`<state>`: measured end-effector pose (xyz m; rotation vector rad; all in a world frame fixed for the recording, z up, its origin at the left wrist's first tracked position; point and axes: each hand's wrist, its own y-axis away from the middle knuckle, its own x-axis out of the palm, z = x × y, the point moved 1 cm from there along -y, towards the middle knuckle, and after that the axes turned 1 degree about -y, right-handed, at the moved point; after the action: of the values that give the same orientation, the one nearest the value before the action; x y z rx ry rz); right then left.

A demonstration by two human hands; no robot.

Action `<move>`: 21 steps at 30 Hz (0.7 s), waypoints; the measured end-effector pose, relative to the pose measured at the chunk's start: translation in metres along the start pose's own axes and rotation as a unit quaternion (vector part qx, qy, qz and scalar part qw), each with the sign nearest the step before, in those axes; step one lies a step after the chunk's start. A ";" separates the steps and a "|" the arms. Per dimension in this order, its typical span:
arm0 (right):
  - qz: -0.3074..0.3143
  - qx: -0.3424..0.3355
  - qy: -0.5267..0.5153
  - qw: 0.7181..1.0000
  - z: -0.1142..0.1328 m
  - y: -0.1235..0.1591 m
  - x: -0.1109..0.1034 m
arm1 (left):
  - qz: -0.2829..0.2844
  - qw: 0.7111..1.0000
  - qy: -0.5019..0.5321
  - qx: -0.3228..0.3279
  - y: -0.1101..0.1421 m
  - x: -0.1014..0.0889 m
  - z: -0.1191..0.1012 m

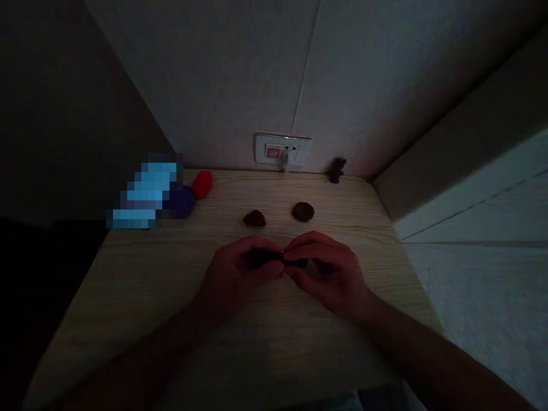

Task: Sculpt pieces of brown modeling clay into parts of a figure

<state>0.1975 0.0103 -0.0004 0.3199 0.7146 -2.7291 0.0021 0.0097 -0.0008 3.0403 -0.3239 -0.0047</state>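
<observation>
"So, what are the hands doing?"

"Both have their fingers closed on one dark piece (262, 258). The left hand (240, 271) grips its left part, and the right hand (329, 268) pinches it toward the right end, the fingertips of the two nearly meeting."

"And where is that?"

"Around the middle of the table (265, 342), between its left and right edges. It's too dim to tell the piece's exact shape, or whether it touches the wood."

"Anything close by?"

"Two brown things, just beyond the hands on the side of the far edge. The lump (254, 218) is on the left, uneven on top; the disc (303, 212) is on the right, rounder. They lie apart."

"What about the corners?"

"Near the far left one there's a red ball (202, 184), with a blue ball (180, 201) right beside it, nearer the left edge. A pixelated pale-blue patch (149, 191) covers whatever is left of that."

"And the far right?"

"A small dark figure (336, 170) by the far edge, a little in from the corner. The socket (282, 151) is on the wall, just above the middle of that edge."
</observation>
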 end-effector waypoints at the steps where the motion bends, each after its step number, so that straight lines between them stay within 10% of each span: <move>1: 0.002 0.013 -0.005 1.000 0.001 0.001 -0.001 | -0.010 1.000 -0.013 0.003 0.000 0.000 -0.001; 21: 0.009 0.050 -0.020 0.999 0.000 0.001 -0.003 | -0.029 1.000 -0.009 -0.008 -0.001 0.000 -0.002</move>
<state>0.2007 0.0097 0.0000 0.2926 0.5646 -2.7513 0.0023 0.0111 0.0007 3.0349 -0.2361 -0.0380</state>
